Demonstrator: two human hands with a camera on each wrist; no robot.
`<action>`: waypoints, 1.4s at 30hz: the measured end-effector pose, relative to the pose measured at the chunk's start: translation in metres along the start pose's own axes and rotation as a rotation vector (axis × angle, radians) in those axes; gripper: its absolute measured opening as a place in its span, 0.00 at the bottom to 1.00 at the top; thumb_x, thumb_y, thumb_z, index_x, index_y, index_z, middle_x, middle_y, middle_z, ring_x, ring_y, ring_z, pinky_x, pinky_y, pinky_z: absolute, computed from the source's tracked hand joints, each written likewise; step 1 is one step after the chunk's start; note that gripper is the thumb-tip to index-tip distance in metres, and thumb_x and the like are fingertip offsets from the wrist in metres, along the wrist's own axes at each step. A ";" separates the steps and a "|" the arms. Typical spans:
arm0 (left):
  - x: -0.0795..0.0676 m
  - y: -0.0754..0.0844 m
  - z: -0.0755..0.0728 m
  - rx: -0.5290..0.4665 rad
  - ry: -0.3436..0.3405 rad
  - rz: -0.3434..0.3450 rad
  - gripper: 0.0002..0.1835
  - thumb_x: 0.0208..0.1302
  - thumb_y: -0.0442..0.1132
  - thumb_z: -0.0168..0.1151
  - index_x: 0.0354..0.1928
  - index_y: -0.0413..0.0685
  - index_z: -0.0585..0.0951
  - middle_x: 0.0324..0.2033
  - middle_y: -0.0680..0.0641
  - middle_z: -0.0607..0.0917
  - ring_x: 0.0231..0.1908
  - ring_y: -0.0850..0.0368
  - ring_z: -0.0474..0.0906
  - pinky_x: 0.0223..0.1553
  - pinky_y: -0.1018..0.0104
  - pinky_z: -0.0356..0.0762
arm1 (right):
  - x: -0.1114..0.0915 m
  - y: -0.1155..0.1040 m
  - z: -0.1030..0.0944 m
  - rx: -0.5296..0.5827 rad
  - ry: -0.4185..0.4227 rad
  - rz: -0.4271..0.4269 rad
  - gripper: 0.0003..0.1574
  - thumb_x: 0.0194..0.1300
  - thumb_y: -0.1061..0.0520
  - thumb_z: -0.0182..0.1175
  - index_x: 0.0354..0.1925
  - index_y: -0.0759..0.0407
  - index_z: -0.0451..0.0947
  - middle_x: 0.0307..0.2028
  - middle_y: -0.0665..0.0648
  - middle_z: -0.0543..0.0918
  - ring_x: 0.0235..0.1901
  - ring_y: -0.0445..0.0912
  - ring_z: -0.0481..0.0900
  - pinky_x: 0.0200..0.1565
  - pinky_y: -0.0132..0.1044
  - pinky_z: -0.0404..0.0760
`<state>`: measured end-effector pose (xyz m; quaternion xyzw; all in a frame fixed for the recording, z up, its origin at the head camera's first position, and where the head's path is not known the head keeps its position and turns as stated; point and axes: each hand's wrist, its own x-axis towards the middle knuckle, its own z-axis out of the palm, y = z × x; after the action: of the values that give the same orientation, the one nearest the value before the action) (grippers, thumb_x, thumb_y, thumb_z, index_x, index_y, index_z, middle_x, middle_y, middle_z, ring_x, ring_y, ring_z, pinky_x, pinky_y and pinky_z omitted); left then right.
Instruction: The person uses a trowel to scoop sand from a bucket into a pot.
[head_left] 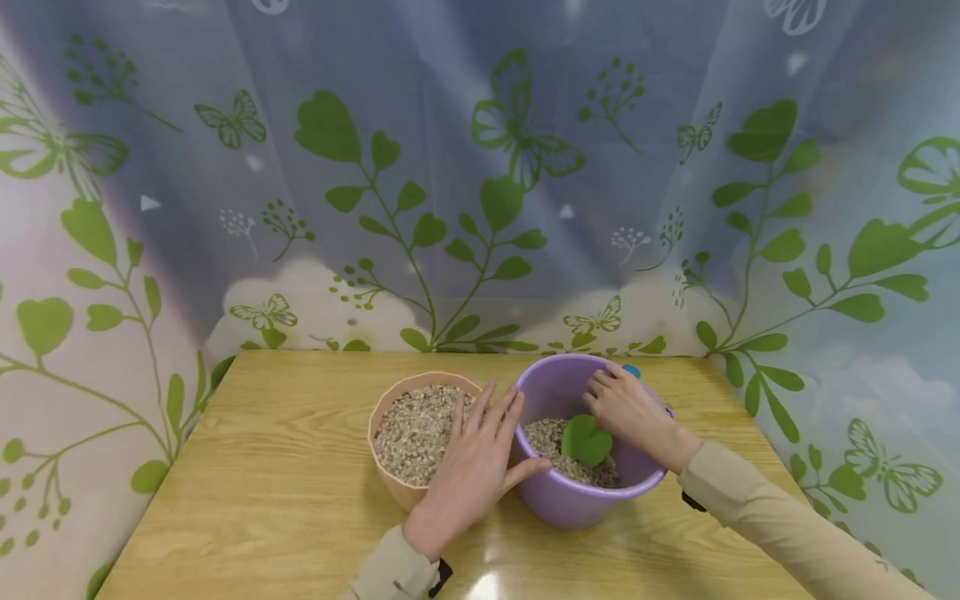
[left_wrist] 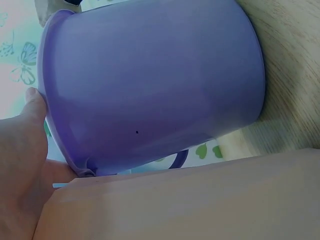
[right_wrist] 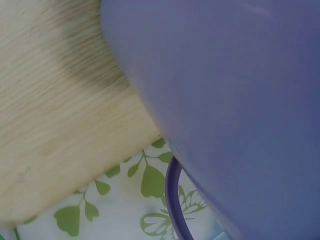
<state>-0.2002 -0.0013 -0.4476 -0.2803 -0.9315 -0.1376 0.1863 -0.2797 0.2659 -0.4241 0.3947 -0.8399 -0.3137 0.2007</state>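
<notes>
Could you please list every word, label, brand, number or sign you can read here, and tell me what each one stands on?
There are none that I can read.
The bucket and pot show no lettering in view.
The cloth bears only printed plants, butterflies and small shapes.
A tiny dark speck on the bucket is too small to make out.

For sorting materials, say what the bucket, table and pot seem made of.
Bucket: likely plastic; smooth, softly shiny, with a molded lip. Table: wood or printed laminate; glossy, with grain and a bright reflection. Pot: probably plastic; matte, with a thin faceted rim, though clay is possible.
</notes>
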 end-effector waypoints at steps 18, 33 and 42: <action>-0.002 -0.002 -0.001 -0.004 -0.008 -0.011 0.50 0.68 0.75 0.37 0.78 0.43 0.58 0.78 0.44 0.56 0.79 0.42 0.45 0.76 0.36 0.37 | 0.004 -0.008 0.002 0.043 -0.027 0.075 0.30 0.48 0.34 0.75 0.25 0.58 0.80 0.26 0.54 0.83 0.34 0.51 0.78 0.49 0.44 0.72; -0.002 -0.002 -0.002 -0.014 0.005 0.002 0.50 0.68 0.75 0.39 0.77 0.42 0.60 0.78 0.44 0.56 0.78 0.42 0.47 0.75 0.34 0.41 | 0.004 -0.019 0.000 0.258 -0.012 0.066 0.29 0.49 0.31 0.73 0.20 0.52 0.78 0.19 0.49 0.79 0.23 0.46 0.73 0.35 0.41 0.64; 0.000 -0.002 -0.002 -0.030 -0.024 -0.006 0.50 0.68 0.75 0.38 0.78 0.43 0.58 0.79 0.44 0.56 0.78 0.43 0.48 0.76 0.36 0.40 | -0.001 -0.015 -0.009 0.406 -0.040 0.123 0.26 0.51 0.32 0.72 0.21 0.48 0.77 0.19 0.45 0.76 0.23 0.43 0.73 0.35 0.40 0.67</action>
<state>-0.2012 -0.0036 -0.4463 -0.2819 -0.9323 -0.1490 0.1706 -0.2660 0.2560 -0.4281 0.3689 -0.9122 -0.1331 0.1191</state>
